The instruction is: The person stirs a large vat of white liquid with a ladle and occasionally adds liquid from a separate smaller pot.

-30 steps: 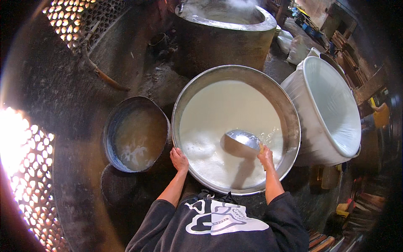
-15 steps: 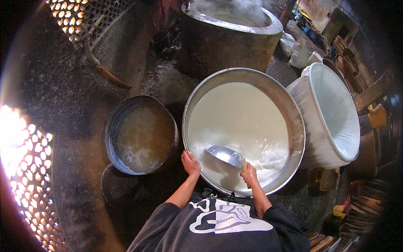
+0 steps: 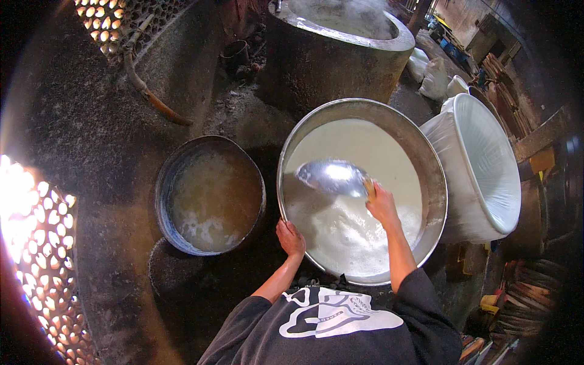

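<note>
A dark, soot-stained floor carries everything. At the centre right of the frame a wide metal basin of white liquid sits on it. Just left of that stands a smaller dark pan holding brownish liquid with some foam. At the right edge a white plastic tub rests just beside the basin. In the upper middle a big round concrete vat rises from the floor. A bent hose lies at the upper left.
</note>
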`<state>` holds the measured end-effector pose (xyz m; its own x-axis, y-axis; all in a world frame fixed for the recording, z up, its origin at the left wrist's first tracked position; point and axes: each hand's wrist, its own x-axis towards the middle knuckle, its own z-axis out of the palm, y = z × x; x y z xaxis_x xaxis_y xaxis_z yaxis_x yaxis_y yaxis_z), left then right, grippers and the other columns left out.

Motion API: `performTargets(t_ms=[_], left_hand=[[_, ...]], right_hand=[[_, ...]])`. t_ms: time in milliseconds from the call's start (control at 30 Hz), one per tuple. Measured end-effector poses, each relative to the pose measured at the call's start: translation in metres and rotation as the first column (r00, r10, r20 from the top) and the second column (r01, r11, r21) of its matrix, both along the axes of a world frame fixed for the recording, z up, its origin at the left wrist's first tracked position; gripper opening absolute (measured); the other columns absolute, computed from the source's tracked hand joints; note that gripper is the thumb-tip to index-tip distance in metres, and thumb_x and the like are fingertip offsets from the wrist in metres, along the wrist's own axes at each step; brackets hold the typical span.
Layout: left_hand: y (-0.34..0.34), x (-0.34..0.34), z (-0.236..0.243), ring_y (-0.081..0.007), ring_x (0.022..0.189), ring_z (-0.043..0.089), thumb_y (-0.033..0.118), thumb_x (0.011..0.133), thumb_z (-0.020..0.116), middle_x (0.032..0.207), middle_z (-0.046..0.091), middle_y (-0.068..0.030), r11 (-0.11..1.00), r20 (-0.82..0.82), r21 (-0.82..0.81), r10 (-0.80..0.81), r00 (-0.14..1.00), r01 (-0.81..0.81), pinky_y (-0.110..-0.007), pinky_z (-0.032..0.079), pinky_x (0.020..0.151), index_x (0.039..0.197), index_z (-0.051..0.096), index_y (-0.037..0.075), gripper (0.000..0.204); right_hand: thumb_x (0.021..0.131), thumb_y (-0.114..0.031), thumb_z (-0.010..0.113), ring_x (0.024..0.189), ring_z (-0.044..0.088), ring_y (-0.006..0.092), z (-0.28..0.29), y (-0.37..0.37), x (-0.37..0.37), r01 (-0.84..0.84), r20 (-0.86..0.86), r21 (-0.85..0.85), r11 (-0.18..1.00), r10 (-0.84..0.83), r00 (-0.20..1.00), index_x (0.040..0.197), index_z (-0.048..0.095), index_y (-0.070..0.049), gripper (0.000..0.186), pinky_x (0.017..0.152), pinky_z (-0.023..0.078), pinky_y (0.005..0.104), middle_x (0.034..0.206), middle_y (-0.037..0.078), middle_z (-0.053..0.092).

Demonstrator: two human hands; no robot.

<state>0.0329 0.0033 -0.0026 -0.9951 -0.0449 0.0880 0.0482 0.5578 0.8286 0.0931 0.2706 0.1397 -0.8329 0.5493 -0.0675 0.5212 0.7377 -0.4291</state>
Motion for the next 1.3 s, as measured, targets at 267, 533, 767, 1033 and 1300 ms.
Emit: performTargets(t_ms=[267,533,767,1033,1300], left_hand=[[0.003,-0.001,0.007,-0.041,0.107,0.049,0.024,0.095,0.042,0.112,0.053,-0.0247,0.998,0.053,-0.05,0.049,0.997,-0.046,-0.047,0.038,0.092,0.119,0.047,-0.003,0.037],[0.001,-0.003,-0.004,-0.0411,0.103,0.05,0.024,0.095,0.041,0.111,0.053,-0.0247,0.989,-0.023,-0.134,0.056,0.998,-0.059,-0.048,0.038,0.091,0.116,0.049,-0.004,0.036],[0.0,-0.006,-0.003,-0.0413,0.107,0.048,0.027,0.096,0.039,0.112,0.053,-0.0259,0.984,-0.021,-0.168,0.056,0.998,-0.059,-0.047,0.037,0.094,0.114,0.05,-0.006,0.039],[0.001,-0.004,-0.002,-0.0409,0.107,0.049,0.029,0.096,0.039,0.113,0.053,-0.0255,0.982,-0.033,-0.172,0.076,0.997,-0.08,-0.047,0.037,0.094,0.116,0.051,-0.006,0.042],[-0.003,-0.005,0.002,-0.0409,0.106,0.05,0.028,0.096,0.038,0.113,0.054,-0.025,0.975,-0.009,-0.218,0.042,0.999,-0.043,-0.047,0.038,0.093,0.115,0.052,-0.006,0.042]], right_hand=[[0.073,-0.007,0.057,0.093,0.06,0.041,-0.055,0.01,-0.025,-0.061,0.204,0.026,0.998,0.054,0.977,0.107,0.057,-0.004,0.034,0.08,0.049,0.0485,0.096,0.023,0.064],[0.075,-0.01,0.059,0.091,0.062,0.041,-0.134,0.019,0.081,0.006,0.243,0.015,1.0,-0.009,0.97,0.103,0.058,-0.002,0.03,0.079,0.051,0.0491,0.097,0.022,0.065],[0.075,-0.014,0.058,0.092,0.061,0.0428,-0.115,0.018,0.166,0.104,0.365,-0.023,0.994,-0.088,0.927,0.107,0.057,-0.004,0.033,0.081,0.05,0.05,0.096,0.026,0.064],[0.068,-0.005,0.059,0.095,0.06,0.0422,-0.046,0.062,0.261,0.188,0.345,-0.085,0.978,-0.148,0.927,0.108,0.057,-0.001,0.04,0.084,0.048,0.0485,0.099,0.025,0.064],[0.067,-0.003,0.063,0.084,0.063,0.0423,0.029,0.14,0.258,0.277,0.137,-0.036,0.96,-0.269,0.953,0.106,0.058,-0.002,0.039,0.07,0.05,0.0463,0.088,0.025,0.064]])
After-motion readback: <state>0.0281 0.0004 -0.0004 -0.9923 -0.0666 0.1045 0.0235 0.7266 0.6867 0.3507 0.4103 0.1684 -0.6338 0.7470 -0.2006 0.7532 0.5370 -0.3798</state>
